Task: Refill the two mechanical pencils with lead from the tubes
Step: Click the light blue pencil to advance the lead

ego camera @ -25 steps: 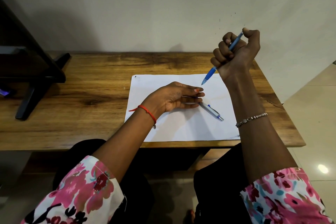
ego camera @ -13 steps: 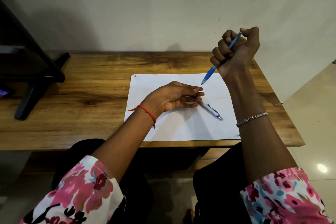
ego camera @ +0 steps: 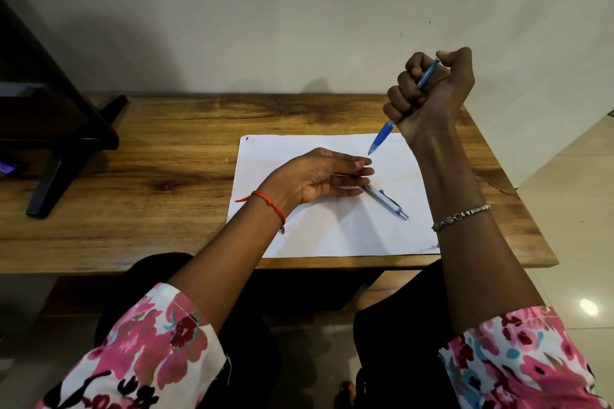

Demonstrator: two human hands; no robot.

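Note:
My right hand (ego camera: 432, 100) is raised above the table's far right in a fist around the blue mechanical pencil (ego camera: 382, 136). Its tip points down-left over the white paper (ego camera: 332, 236), and my thumb sits at its top end. My left hand (ego camera: 319, 176) lies on its side on the paper with the fingers stretched out together. A thin pale lead tube (ego camera: 345, 175) with a blue end shows between those fingers. The silver mechanical pencil (ego camera: 385, 202) lies on the paper, with one end under my left fingertips.
The wooden table (ego camera: 166, 209) stands against a plain wall. A black stand (ego camera: 59, 143) occupies its left end. The table's front edge runs just above my lap, with tiled floor to the right.
My right thumb has closed over the top end of the blue pencil. The left hand and the silver pencil have stayed where they were.

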